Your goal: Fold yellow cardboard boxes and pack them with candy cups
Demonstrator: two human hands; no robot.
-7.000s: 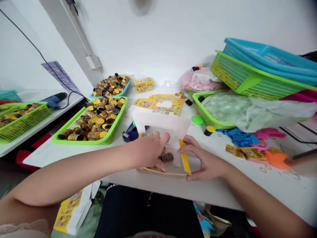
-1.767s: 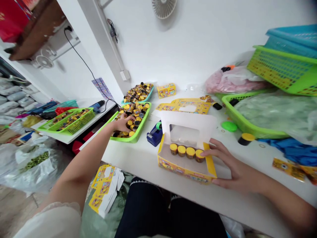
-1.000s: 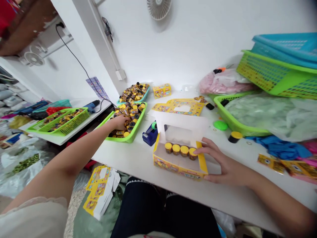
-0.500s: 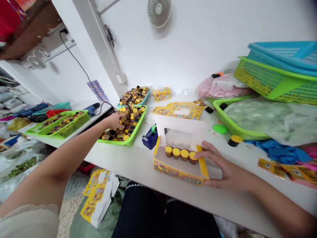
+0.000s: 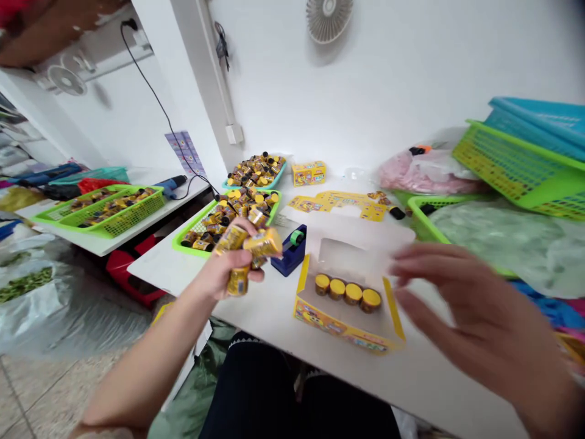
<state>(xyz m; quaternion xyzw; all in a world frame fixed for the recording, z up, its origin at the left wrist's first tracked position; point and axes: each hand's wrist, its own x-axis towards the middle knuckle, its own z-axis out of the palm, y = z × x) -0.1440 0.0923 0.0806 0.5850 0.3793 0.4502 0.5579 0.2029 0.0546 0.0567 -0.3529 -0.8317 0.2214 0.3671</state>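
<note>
My left hand (image 5: 223, 271) is closed around a bunch of small yellow-labelled pots (image 5: 247, 247), held above the table's front edge between the green tray and the box. An open yellow carton box (image 5: 347, 323) lies in front of me with a row of several yellow-capped pots (image 5: 347, 291) along its back. My right hand (image 5: 461, 305) hovers just right of the box, blurred by motion, fingers spread and holding nothing.
A green tray of pots (image 5: 183, 244) and a blue tray of pots (image 5: 256, 171) stand at the left. A blue tape dispenser (image 5: 290, 256) sits beside the box. Flat carton blanks (image 5: 338, 204), green baskets (image 5: 516, 164) and plastic bags (image 5: 503, 231) crowd the right.
My left hand has left the green tray with a handful of pots and come toward the box. My right hand has let go of the box and lifted.
</note>
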